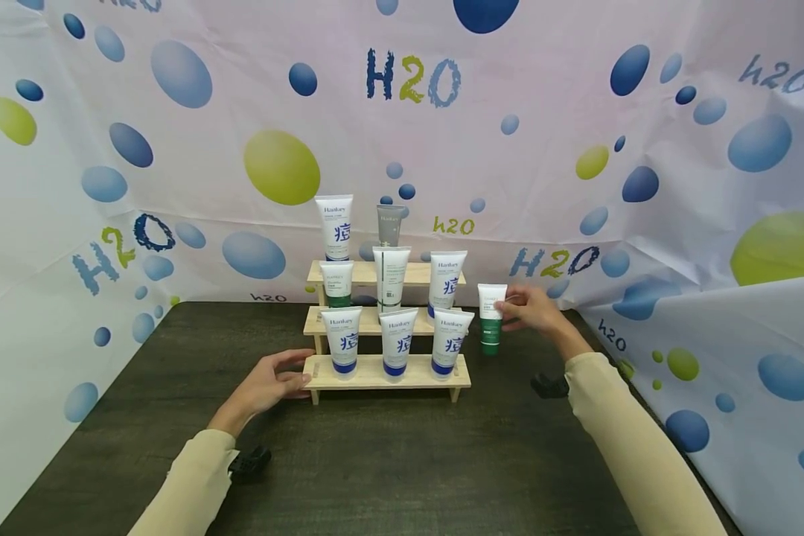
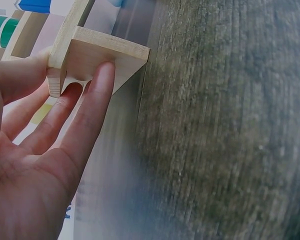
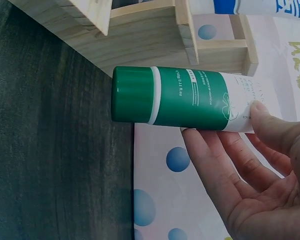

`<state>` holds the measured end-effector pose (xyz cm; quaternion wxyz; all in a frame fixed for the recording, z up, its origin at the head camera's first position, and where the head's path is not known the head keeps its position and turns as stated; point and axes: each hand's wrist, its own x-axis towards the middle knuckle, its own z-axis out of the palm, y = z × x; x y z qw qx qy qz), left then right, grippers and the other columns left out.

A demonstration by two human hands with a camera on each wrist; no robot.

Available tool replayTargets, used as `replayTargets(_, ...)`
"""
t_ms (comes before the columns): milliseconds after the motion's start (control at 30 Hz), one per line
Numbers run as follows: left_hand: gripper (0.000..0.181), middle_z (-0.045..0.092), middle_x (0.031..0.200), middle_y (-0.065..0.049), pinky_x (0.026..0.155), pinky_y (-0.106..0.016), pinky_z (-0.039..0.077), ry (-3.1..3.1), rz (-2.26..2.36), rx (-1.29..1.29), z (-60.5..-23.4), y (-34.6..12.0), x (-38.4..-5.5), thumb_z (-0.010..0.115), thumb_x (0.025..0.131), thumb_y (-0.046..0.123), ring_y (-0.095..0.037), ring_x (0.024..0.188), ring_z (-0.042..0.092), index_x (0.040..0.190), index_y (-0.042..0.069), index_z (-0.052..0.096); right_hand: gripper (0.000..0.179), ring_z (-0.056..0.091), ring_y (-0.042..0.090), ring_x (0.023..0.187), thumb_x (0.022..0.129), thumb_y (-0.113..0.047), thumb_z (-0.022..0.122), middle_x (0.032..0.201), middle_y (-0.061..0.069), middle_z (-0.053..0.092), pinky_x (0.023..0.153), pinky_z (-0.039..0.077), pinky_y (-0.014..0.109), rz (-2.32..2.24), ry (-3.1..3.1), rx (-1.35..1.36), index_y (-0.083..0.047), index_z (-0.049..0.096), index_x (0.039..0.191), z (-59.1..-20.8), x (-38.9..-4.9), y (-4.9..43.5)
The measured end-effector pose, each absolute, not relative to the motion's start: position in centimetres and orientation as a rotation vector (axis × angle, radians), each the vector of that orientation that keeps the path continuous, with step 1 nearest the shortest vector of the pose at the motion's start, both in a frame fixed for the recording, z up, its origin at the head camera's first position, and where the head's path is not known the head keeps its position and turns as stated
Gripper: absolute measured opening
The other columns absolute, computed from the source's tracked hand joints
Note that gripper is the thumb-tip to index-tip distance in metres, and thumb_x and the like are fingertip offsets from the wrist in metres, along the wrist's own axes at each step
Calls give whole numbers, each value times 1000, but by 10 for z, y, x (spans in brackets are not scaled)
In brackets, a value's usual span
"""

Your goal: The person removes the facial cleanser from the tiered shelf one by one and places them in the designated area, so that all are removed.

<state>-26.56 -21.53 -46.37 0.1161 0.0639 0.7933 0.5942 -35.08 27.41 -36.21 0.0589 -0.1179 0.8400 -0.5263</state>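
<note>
My right hand (image 1: pixel 532 309) grips a white and green squeeze tube (image 3: pixel 190 97) at its white end, thumb on one side and fingers on the other. The tube is upright with its green cap down, just right of a three-tier wooden display stand (image 1: pixel 402 381). At the stand's lower left end, my left hand (image 1: pixel 271 383) holds the bottom board; in the left wrist view the thumb is at the board's edge and fingertips (image 2: pixel 106 70) touch the leg below. Three white tubes with blue caps, including the middle one (image 1: pixel 397 342), line the bottom tier.
On the middle tier stand a small green-capped tube (image 1: pixel 338 283), a tall white tube (image 1: pixel 391 275) and a blue-marked tube (image 1: pixel 445 279). A white tube (image 1: pixel 336 227) and a grey tube (image 1: pixel 389 225) occupy the top. Behind the dark table (image 1: pixel 402 469) hangs a bubble-patterned sheet (image 1: pixel 348 134).
</note>
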Motion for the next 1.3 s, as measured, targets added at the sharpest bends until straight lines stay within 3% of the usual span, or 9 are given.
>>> replayTargets(200,60,36,157,-34,91,-41,65,2327,1742,189,-464,-215,-265,66,100,4,-47,133,57,154,-1,42,22,66,14,79,103,-8,63,94,8,70,83,66,53,-1580,2556,-357,12,53,109,-372,-350,275)
replayTargets(300,60,35,157,-35,92,-41,65,2325,1743,197,-465,-215,-265,66,100,4,-48,133,57,154,-1,42,21,66,13,78,102,-11,64,92,5,69,84,65,56,-1586,2541,-378,7,55,107,-376,-349,277)
replayTargets(467,59,36,157,-34,92,-42,65,2328,1741,197,-466,-215,-264,66,100,5,-47,132,58,154,-1,43,20,66,15,79,102,-15,66,91,4,69,83,66,55,-1583,2528,-373,2,56,105,-382,-348,278)
replayTargets(767,60,36,157,-35,91,-41,65,2326,1741,182,-465,-215,-263,65,100,4,-47,133,57,155,-1,41,23,66,20,84,105,-8,59,99,14,69,86,65,57,-1534,2532,-298,12,53,113,-388,-348,270)
replayTargets(1300,60,38,156,-34,92,-41,65,2311,1749,192,-465,-217,-265,67,100,5,-46,132,58,154,-2,42,23,65,16,80,104,-11,61,89,3,66,86,65,55,-1540,2503,-296,10,54,111,-397,-349,270)
